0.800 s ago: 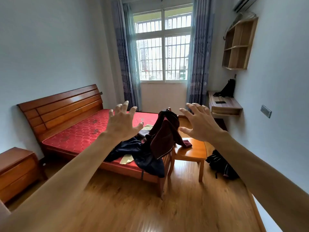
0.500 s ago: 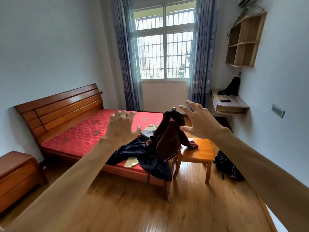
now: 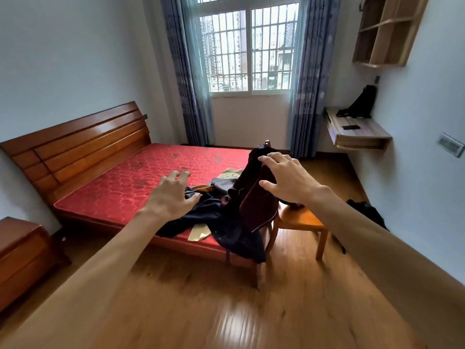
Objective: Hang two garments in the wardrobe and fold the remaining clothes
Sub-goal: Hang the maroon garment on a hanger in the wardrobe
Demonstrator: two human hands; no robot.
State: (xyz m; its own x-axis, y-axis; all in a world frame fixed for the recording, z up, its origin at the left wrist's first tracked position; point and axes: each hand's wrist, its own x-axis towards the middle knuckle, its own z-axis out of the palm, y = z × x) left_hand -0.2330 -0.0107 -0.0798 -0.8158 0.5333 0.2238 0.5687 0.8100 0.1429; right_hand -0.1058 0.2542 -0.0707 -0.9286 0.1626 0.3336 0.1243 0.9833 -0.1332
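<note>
clothes (image 3: 226, 222) heaped beyond both spread, empty hands (image 3: 173, 197)

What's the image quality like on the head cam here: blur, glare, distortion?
Head view: motion blur smears the wooden floor at the bottom, with a streaked glare patch; wide-angle distortion bows the walls and stretches both forearms; daylight from the window lights the room, its panes bright; left hand, right hand and the maroon garment on the chair stay fairly sharp.

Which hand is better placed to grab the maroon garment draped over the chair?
Right. The right hand is open in front of the maroon garment on the chair; the left hand is out over the dark clothes on the bed.
</note>
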